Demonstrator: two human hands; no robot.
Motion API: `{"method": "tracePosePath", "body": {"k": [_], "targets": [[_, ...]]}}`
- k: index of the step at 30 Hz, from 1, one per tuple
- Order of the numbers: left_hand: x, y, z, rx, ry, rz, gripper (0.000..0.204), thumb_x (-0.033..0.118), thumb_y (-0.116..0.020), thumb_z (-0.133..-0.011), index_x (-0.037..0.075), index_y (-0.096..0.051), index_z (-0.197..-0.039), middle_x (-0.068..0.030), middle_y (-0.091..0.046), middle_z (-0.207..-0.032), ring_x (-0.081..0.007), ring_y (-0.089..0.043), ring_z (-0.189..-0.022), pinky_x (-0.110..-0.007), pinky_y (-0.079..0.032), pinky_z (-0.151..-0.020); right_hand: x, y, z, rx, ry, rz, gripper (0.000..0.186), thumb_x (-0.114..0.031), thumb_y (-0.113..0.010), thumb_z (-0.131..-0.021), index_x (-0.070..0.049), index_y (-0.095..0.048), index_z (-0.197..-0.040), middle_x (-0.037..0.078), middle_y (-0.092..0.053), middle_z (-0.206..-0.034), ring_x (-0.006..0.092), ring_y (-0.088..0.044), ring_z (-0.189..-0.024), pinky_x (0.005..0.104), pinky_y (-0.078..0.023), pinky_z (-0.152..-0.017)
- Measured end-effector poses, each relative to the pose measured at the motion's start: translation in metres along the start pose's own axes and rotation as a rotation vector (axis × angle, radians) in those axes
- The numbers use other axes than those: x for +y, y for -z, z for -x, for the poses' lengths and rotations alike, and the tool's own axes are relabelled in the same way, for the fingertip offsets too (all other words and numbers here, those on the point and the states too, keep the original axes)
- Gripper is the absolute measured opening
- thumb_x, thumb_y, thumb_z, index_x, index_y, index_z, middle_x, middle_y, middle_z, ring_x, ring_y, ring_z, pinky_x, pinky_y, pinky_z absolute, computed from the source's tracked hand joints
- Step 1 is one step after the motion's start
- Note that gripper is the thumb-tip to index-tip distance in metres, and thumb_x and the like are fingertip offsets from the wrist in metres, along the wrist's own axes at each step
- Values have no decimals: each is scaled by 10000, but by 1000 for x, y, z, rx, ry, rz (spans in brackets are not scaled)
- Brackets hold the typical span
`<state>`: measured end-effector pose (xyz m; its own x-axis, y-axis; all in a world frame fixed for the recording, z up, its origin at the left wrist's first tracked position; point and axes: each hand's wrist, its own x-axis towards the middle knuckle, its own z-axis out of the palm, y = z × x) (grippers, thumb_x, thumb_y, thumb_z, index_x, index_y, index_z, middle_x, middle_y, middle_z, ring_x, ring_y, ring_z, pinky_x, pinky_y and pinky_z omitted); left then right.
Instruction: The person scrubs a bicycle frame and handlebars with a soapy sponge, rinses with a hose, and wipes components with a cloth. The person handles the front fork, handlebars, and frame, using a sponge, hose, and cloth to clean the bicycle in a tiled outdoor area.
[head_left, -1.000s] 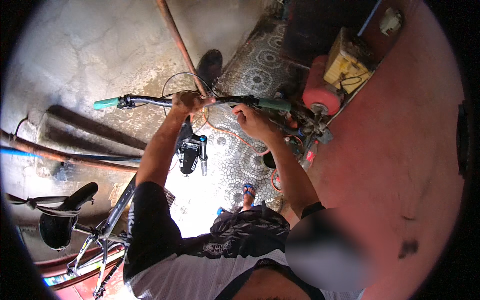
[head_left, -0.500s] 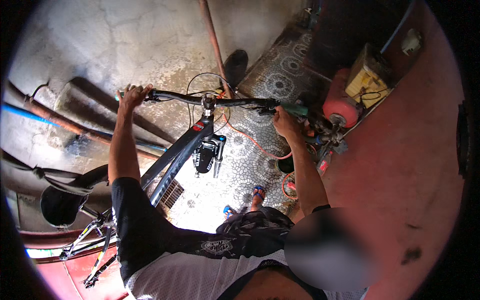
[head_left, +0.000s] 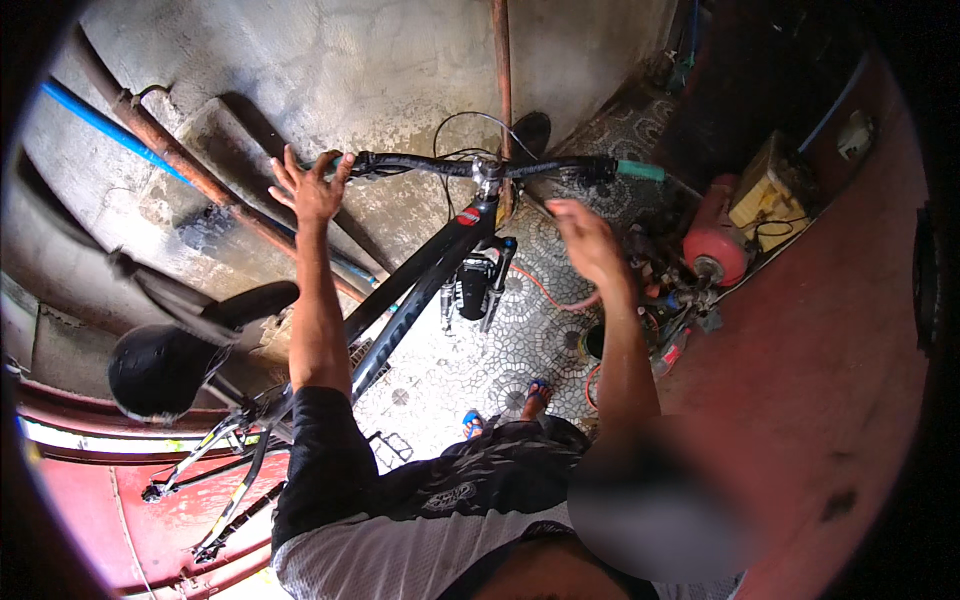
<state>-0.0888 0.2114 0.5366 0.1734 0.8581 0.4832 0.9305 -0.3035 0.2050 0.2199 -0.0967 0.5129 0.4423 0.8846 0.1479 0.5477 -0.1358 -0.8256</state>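
Note:
A dark bicycle frame (head_left: pixel 425 265) slants across the view, its black handlebar (head_left: pixel 425 163) lying almost level at the top. My left hand (head_left: pixel 315 190) is at the bar's left end with fingers spread; the palm seems to rest there, and the grip beneath is mostly hidden. Apart from the bar, my right hand (head_left: pixel 595 245) hovers below its right side, fingers stretched out and slightly smeared. The green right grip (head_left: pixel 640 171) is bare. Below the stem hang the suspension fork legs (head_left: pixel 495 285). Toward the lower left is a black saddle (head_left: pixel 155 370).
A red tank (head_left: pixel 715 230) and a yellowish box (head_left: pixel 770 185) stand at the right beside a red wall (head_left: pixel 790 380). An orange hose (head_left: pixel 550 295) crosses the patterned tile floor (head_left: pixel 440 385). Brown pipes and a blue pipe (head_left: pixel 120 130) lean along the left wall.
My right hand has let go of the right grip and drawn back below the bar. The fingers of my left hand have spread. The whole view has shifted, with the bicycle now farther right.

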Motion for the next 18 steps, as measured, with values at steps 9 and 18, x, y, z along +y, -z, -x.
{"method": "tracePosePath", "body": {"k": [9,18], "targets": [[12,-1,-10,-107,-217,-179,483,453,-708,-856,138,-645,-1217,-83,-619,-1250,-326,-503,-1251,-502,-380,-1028,-119,-138,-48,-166,271,-254,233,-154,-475,-1006,-71,-579,-1197,170,-698,-1158,342,-675,-1084,413,-518,-925],[-55,-38,-42,399,160,645,220,152,-798,-810,49,-725,-990,-156,-655,-950,-298,-634,-877,-410,-513,-798,-126,-158,-74,-130,221,-172,237,-130,-454,-1018,-59,-598,-1192,158,-689,-1132,267,-668,-1064,367,-505,-918]]}}
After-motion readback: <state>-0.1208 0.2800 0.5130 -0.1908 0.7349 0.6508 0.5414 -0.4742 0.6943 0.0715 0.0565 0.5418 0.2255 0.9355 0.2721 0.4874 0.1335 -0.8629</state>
